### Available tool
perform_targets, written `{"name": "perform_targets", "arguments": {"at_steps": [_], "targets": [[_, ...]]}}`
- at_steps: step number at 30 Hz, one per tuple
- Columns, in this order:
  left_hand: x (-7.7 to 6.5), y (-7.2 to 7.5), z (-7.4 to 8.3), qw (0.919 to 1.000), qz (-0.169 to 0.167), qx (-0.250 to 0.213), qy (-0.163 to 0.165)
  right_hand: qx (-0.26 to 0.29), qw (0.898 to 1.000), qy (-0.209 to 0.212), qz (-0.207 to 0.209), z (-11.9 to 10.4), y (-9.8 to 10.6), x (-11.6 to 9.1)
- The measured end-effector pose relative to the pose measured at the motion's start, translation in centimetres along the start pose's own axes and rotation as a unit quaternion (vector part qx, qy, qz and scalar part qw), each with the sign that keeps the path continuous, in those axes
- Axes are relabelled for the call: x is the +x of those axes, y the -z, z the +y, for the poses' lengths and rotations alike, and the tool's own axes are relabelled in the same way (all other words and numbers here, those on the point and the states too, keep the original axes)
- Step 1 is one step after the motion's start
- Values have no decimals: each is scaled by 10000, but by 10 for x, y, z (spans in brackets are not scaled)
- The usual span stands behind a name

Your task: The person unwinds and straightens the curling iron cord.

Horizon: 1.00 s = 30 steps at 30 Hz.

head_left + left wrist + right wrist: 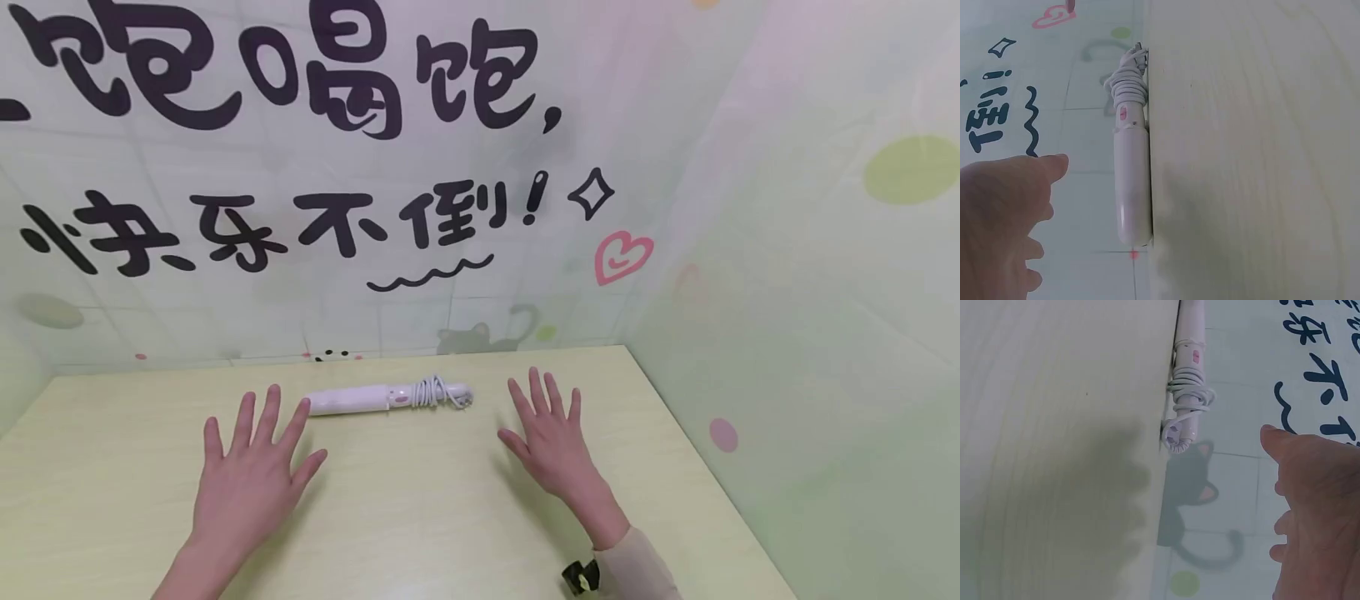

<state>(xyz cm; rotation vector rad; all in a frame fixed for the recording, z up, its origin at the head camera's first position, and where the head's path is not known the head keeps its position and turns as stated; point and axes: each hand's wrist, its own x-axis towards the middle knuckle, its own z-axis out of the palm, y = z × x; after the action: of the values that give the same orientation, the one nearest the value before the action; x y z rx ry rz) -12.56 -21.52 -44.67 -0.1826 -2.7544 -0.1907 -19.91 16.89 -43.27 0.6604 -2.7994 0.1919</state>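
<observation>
A pale pink, rod-shaped hair iron (pixel 352 400) lies crosswise near the table's back edge, its white cord (pixel 431 392) wound round the right end. A small pink mark shows beside the cord in both wrist views. My left hand (pixel 243 492) is held over the table with fingers spread, its index fingertip overlapping the iron's left end in the head view. To the right of the cord end, my right hand (pixel 553 446) hovers with fingers spread, casting a shadow on the wood. Neither hand holds anything.
The pale wooden table (pixel 420 517) meets a back wall (pixel 247 321) printed with large dark characters, a heart and a cat. Another pale wall (pixel 840 400) runs along the right edge. A small black item (pixel 581 577) sits by the right sleeve (pixel 637 567).
</observation>
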Motion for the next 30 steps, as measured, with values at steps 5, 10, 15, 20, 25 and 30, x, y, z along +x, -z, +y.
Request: {"name": "perform_targets", "arguments": {"at_steps": [5, 10, 15, 20, 25, 30], "targets": [[6, -7, -12, 9997, -197, -146, -78, 285, 9993, 131, -208, -2, -10, 13], [20, -15, -23, 9963, -654, -564, -25, 645, 9962, 351, -460, 2, -24, 26], [35, -24, -34, 9915, -927, -910, 49, 794, 9932, 544, -661, 7, -37, 38], [45, -31, -41, 9873, -974, -1250, 99, 1133, 9882, 740, -723, 10, -43, 49], [47, -32, -43, 9790, -1086, -1715, 166, 1281, 9853, 869, -721, 10, -48, 58], [49, -39, -45, 9634, -1089, -2440, 217, 1489, 9822, 884, -724, 13, -54, 65]]}}
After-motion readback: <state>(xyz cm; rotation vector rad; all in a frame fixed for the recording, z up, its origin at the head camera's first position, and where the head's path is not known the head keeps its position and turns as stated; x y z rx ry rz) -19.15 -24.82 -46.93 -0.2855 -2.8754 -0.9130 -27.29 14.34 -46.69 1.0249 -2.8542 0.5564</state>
